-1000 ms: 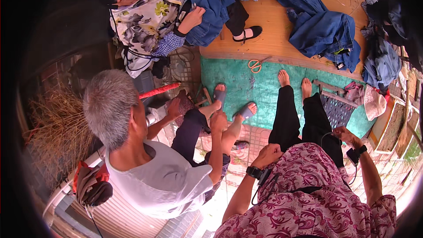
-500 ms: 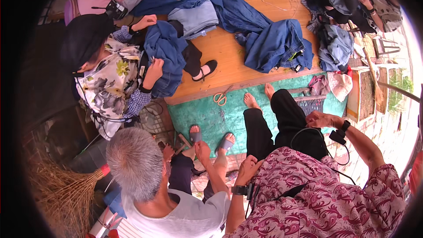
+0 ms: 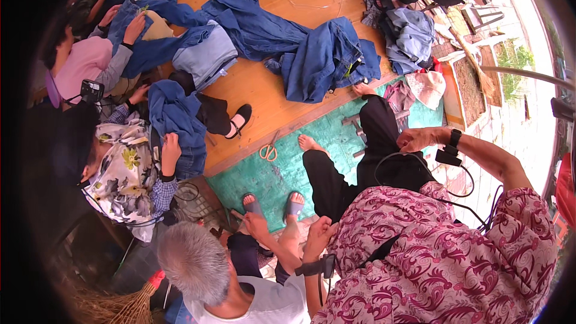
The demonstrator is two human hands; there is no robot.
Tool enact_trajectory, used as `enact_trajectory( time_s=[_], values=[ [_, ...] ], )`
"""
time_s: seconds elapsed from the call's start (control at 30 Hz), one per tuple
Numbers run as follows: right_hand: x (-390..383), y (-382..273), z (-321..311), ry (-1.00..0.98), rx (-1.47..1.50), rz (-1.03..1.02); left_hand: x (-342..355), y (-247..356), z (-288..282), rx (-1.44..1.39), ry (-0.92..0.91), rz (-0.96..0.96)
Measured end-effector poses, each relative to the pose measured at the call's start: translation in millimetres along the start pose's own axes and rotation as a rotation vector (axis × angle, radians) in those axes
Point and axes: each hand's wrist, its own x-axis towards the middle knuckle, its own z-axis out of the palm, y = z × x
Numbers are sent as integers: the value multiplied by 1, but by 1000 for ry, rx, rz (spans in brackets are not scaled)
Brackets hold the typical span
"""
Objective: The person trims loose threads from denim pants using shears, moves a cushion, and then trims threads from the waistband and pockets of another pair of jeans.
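My left hand is closed near the hem of my patterned shirt, its fingertips drawn together. Whatever those fingers may pinch is too small to make out. Farther right, my right hand is curled beside the knee of my black trousers. Its fingers are closed, and what they hold, if anything, does not show. A dark cable loops from the device on my right wrist across the trousers.
Blue denim garments lie on the wooden platform. Scissors rest at its edge, by the green mat. A grey-haired person sits close on my left; others handle denim beyond. A pale hat lies at the right.
The whole view has shifted, so the platform and denim appear farther left and higher. My right foot is farther out from the left one. Both hands remain closed.
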Motion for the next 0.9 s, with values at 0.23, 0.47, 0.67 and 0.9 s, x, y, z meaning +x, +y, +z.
enact_trajectory(
  time_s=[0.23,0.47,0.67,0.9],
  values=[
    [-4,103,-69,52,-86,38,82,41,51,281,43,54],
    [7,149,-151,44,-199,32,161,88,147,802,104,43],
    [43,148,-157,23,-477,14,198,113,178,643,141,-2],
    [175,151,-115,183,-486,-137,247,71,110,761,204,120]
  ],
)
